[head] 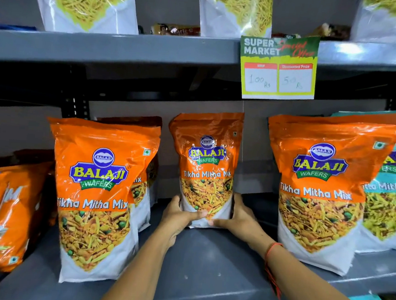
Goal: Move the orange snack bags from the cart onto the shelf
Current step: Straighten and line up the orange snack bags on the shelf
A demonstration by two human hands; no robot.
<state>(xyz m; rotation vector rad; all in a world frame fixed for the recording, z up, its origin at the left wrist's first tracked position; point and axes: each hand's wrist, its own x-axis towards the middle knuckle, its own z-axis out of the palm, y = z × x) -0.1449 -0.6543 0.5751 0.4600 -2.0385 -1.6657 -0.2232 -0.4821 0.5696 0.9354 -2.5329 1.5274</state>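
Observation:
An orange snack bag (206,164) stands upright at the back middle of the grey shelf (207,264). My left hand (177,215) grips its lower left corner and my right hand (240,218) grips its lower right corner. Another orange bag (98,196) stands at the front left, with one more partly hidden behind it. A third orange bag (319,190) stands at the right. The cart is not in view.
A teal snack bag (387,200) stands behind the right orange bag. More orange bags (2,217) lean at the far left. Above, an upper shelf (105,48) carries clear bags of yellow noodles and a price sign (278,68). Bag tops show on the lower level.

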